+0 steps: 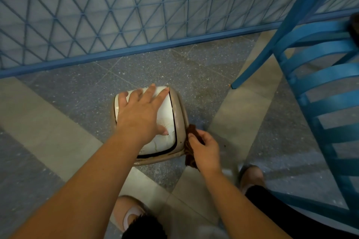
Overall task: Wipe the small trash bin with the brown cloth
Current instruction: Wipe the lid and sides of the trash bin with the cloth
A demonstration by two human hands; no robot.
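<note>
A small beige trash bin (pixel 179 106) with a white swing lid stands on the floor in the middle of the view. My left hand (pixel 140 110) lies flat on the lid, fingers spread, pressing down on it. My right hand (pixel 206 148) is at the bin's right near corner, closed around a dark brown cloth (pixel 191 153). The cloth is bunched against the bin's right side and hangs down below my fingers. The bin's lower body is hidden under the lid and my arms.
A blue slatted chair (pixel 318 75) stands close on the right, one leg near the bin. A blue lattice fence (pixel 116 15) runs along the far side. My two feet (pixel 251 176) are on the tiled floor just below the bin.
</note>
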